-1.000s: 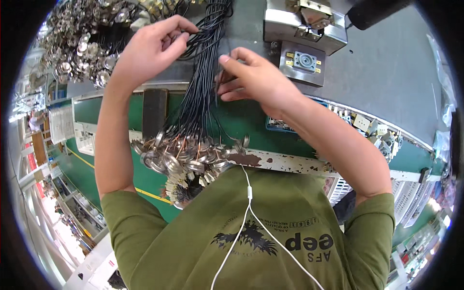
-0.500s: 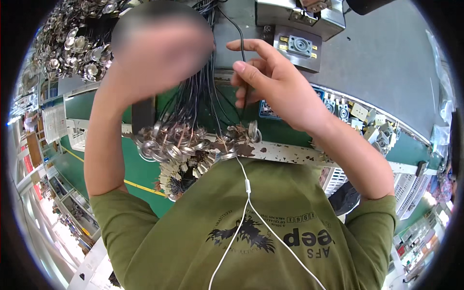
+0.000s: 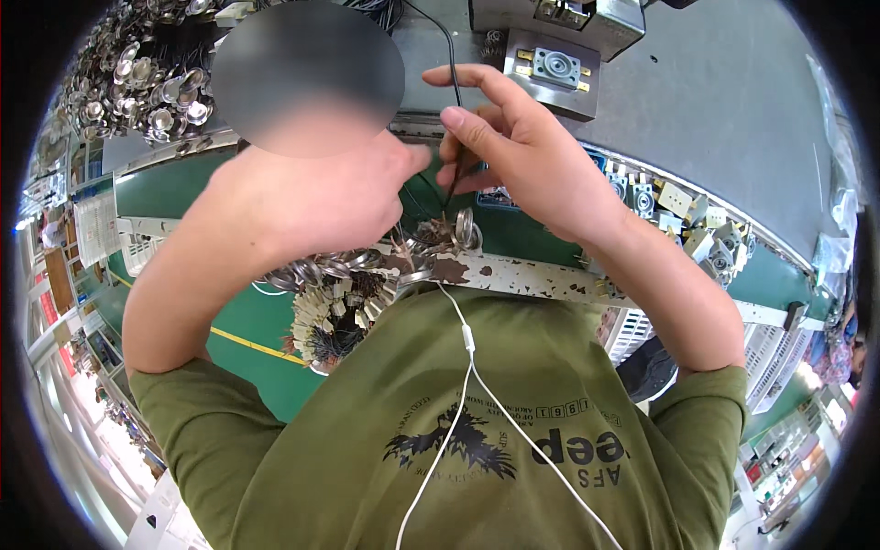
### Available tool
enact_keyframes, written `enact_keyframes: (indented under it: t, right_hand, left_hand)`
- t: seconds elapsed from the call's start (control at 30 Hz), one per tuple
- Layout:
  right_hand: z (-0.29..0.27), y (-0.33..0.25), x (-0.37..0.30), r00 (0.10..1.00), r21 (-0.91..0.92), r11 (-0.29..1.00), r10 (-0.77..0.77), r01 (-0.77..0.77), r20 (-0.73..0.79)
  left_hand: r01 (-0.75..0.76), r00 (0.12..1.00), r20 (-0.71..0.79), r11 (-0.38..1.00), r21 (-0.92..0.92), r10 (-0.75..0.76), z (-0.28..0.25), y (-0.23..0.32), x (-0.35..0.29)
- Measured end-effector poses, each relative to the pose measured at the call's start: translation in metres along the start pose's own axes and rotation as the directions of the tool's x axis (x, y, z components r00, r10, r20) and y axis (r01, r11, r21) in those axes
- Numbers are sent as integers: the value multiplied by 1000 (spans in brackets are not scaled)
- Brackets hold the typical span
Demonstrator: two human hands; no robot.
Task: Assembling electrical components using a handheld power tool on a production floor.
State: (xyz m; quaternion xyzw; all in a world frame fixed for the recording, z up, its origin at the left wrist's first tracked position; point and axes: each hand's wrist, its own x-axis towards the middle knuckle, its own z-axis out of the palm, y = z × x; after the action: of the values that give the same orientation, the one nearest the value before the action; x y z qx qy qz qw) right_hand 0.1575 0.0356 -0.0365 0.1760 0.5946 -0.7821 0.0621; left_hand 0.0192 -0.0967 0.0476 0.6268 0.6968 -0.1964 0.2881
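The person wears an olive-green T-shirt of soft cloth [image 3: 367,394] with short, wide sleeves [image 3: 203,417]. On its front there is a black print of a spread-winged bird [image 3: 458,445], and beside it dark lettering [image 3: 579,446], both upside down. A thin white cable [image 3: 472,367] lies over the shirt; below its small white slider [image 3: 468,338] it divides into two strands. The right hand [image 3: 550,188] is bare.

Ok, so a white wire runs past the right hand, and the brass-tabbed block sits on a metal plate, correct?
Not quite: the head view shows that the wire at the right hand is black, not white. The brass-tabbed block does sit on a metal plate.
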Motion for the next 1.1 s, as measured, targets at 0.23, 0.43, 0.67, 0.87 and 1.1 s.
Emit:
enact_keyframes:
  t: [0.23,0.43,0.67,0.87,1.1]
  right_hand:
    - [-10,-23,-6,996,-25,996,-90,91,14]
    - [-6,-40,-49,960,64,982,160,-179,230]
    - [-43,-64,-60,966,-873,470,-257,131,6]
    - [-37,-50,-62,999,-998,47,-10,-42,-43]
    - [-62,-10,-77,928,-967,241,-371,80,-16]
  left_hand:
    - [-17,999,31,992,-128,21,-25,-16,-5]
    - [16,998,64,993,-115,-9,-4,-18,2]
    - [-342,785,-609,899,-275,112,-31,-44,5]
    - [-466,553,-776,885,13,303,-27,-54,60]
    - [-490,558,-774,871,-17,299,-23,-20,98]
